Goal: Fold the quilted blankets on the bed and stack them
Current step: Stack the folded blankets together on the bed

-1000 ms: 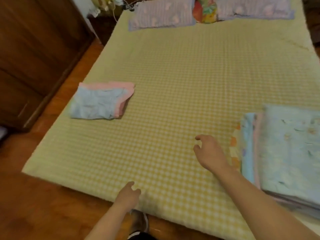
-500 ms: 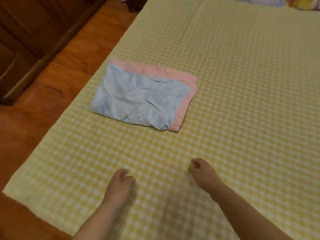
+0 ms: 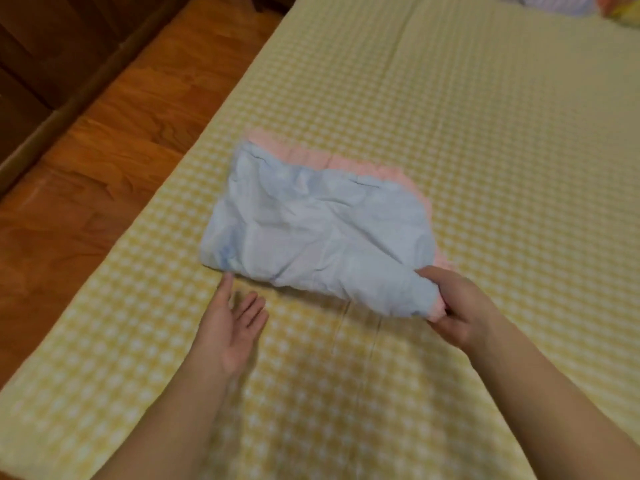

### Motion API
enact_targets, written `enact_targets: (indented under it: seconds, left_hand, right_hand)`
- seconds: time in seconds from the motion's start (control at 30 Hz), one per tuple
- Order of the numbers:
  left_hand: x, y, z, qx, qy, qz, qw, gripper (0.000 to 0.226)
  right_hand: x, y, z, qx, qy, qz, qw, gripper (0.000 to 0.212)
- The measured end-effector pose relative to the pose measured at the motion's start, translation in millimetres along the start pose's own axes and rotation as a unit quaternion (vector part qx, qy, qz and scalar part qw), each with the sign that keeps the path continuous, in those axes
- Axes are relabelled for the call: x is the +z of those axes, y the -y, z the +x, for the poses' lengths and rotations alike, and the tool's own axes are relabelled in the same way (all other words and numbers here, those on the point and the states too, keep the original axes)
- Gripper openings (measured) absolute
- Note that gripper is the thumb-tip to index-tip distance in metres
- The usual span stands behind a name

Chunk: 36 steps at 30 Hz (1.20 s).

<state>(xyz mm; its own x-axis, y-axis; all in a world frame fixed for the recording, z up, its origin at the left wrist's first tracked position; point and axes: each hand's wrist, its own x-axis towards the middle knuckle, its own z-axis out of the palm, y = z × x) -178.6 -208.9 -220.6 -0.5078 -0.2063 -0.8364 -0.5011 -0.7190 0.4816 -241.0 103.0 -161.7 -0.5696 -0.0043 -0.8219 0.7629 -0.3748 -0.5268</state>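
Observation:
A folded light-blue quilted blanket with a pink border [image 3: 311,226] lies on the yellow checked bed [image 3: 485,116], near its left side. My right hand [image 3: 457,306] grips the blanket's near right corner, thumb on top, and that corner is lifted a little off the bed. My left hand [image 3: 232,327] is palm up with straight fingers just below the blanket's near left corner; one fingertip touches its edge.
The wooden floor [image 3: 104,168] runs along the bed's left edge, with a dark wooden cabinet [image 3: 45,53] beyond it. A pillow [image 3: 554,1] shows at the top right corner. The sheet is creased in front of the blanket.
Both hands have reached forward to the blue blanket. The right hand has taken hold of its near right corner; the left has opened by its near left corner. The view moved closer.

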Motion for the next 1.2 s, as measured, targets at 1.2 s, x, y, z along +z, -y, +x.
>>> enact_targets:
  seconds: [1.2]
  left_hand:
    - [67, 136, -54, 0.395, 0.096, 0.852, 0.33, 0.011]
  right_hand:
    - [-320, -49, -52, -0.215, -0.103, -0.701, 0.672, 0.028]
